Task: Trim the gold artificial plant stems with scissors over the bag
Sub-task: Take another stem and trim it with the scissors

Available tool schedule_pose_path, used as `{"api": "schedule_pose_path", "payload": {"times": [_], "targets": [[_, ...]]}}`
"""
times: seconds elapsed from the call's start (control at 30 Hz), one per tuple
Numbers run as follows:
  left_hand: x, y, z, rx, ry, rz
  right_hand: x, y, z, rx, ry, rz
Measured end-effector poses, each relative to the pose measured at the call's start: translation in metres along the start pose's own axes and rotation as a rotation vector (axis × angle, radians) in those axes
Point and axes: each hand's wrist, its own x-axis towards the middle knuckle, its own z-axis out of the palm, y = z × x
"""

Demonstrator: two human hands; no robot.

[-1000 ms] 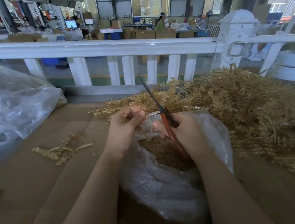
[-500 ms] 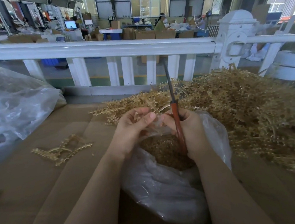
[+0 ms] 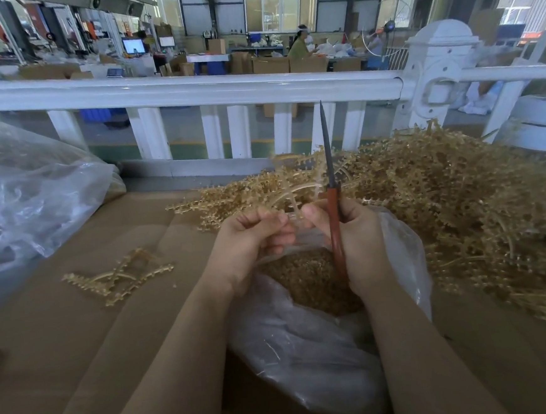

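Two grips: left hand (image 3: 251,238) pinches a stem (image 3: 292,202); right hand (image 3: 356,239) wraps closed scissors (image 3: 331,182), blades up. Both over the bag (image 3: 326,359). Advice: tip blades down, cut near fingers so trimmings drop inside. Pile (image 3: 444,200) just behind.

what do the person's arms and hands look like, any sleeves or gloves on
Both forearms are bare as far as the head view shows, with no sleeve edge in frame. The left hand and right hand wear no gloves. No watch, bracelet or ring shows on the visible wrists and fingers. Nails look short and unpainted where they can be seen.
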Motion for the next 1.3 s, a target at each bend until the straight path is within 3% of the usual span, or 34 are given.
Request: {"api": "schedule_pose_path", "payload": {"times": [0.17,0.33,0.73,0.9,1.3], "targets": [[0.004,0.003,-0.007,-0.198,0.2,0.016,0.001,0.005,-0.004,-0.125,0.05,-0.027],[0.004,0.004,-0.01,-0.259,0.296,0.033,-0.003,0.004,-0.006,-0.384,-0.066,-0.097],[0.006,0.0,-0.014,-0.135,0.241,0.22,-0.007,0.001,-0.006,-0.904,-0.157,-0.221],[0.005,-0.001,-0.014,-0.113,0.159,0.3,-0.006,0.0,-0.005,-0.926,-0.158,-0.234],[0.006,-0.001,-0.019,-0.056,0.231,0.337,-0.008,0.002,-0.005,-0.953,-0.097,-0.296]]}}
